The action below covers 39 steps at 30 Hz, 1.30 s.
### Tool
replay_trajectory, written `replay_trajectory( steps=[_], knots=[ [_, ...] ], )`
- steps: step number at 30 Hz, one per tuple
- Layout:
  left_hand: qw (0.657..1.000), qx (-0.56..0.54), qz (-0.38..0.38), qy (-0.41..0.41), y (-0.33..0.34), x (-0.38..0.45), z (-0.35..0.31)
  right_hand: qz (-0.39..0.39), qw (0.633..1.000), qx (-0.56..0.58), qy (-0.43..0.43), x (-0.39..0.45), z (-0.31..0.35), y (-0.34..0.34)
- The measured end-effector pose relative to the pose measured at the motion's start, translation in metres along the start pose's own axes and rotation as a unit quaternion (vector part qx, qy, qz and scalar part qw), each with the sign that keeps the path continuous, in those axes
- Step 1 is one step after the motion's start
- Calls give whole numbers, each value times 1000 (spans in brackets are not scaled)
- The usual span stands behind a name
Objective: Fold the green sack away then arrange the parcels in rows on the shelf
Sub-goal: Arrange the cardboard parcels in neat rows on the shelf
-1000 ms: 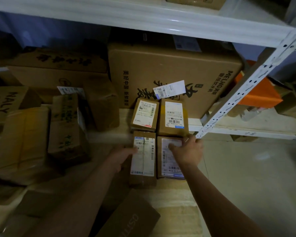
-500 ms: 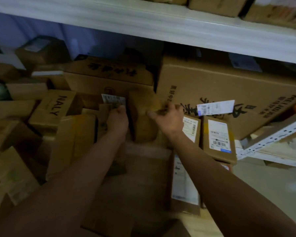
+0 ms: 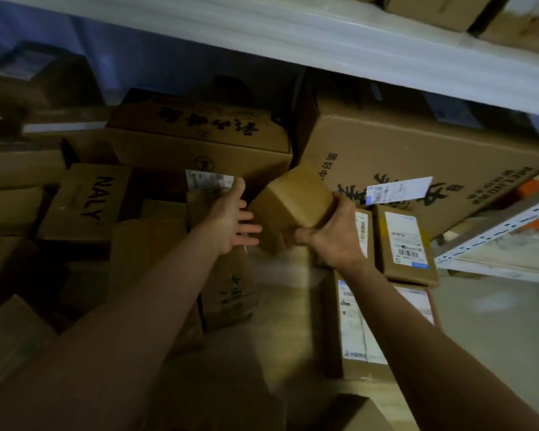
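Observation:
My right hand [image 3: 333,234] grips a plain brown parcel [image 3: 293,203] and holds it tilted above the shelf board [image 3: 287,303]. My left hand [image 3: 234,220] is open just left of that parcel, fingers spread, close to its side. To the right, labelled parcels lie flat in rows: one with a white label [image 3: 405,244] at the back, a long one [image 3: 353,325] in front, partly hidden by my right forearm. No green sack is in view.
Big cartons stand at the back: one with dark lettering [image 3: 417,163] and one lower box [image 3: 199,135]. A NALY box [image 3: 84,203] and a heap of other boxes fill the left. A tall box with green print [image 3: 227,287] stands under my left wrist. A white shelf post [image 3: 498,231] runs right.
Both hands left the rows of parcels at the right and reached back left. My right hand took hold of the plain brown parcel and lifted it; my left hand opened beside it.

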<state>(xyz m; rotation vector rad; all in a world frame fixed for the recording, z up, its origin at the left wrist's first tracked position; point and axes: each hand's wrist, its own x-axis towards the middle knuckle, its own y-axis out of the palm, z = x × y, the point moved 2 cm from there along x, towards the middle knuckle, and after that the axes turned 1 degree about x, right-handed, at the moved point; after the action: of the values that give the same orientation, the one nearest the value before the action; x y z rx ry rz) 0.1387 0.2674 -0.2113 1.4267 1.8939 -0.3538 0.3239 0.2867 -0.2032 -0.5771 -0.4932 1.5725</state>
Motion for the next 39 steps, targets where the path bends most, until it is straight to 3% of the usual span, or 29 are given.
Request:
replay_trajectory(
  steps=[4,8,12,15,18,24,30,36,39],
  knots=[
    [994,60,67,-60,23,0,7,3,986,-108,-129,-29,-13,0],
    [982,137,67,-111,39,3,19,20,958,-216,-187,-37,-34,9],
    [979,161,42,-120,47,14,39,62,961,-226,-148,-37,-54,1],
    [987,112,34,-109,57,20,54,15,960,-263,-93,-28,-71,-15],
    [993,68,2,-94,70,19,72,61,947,-310,-55,-20,-89,-17],
    [998,56,-28,-27,69,30,91,80,957,-278,-11,-11,-108,-21],
    [993,112,-41,-20,73,33,96,45,946,-320,1,-6,-105,-22],
    [982,186,-32,3,80,22,89,87,955,-283,32,-5,-106,-29],
    [974,213,-43,64,79,6,82,28,965,-261,26,-6,-93,-29]
  ],
)
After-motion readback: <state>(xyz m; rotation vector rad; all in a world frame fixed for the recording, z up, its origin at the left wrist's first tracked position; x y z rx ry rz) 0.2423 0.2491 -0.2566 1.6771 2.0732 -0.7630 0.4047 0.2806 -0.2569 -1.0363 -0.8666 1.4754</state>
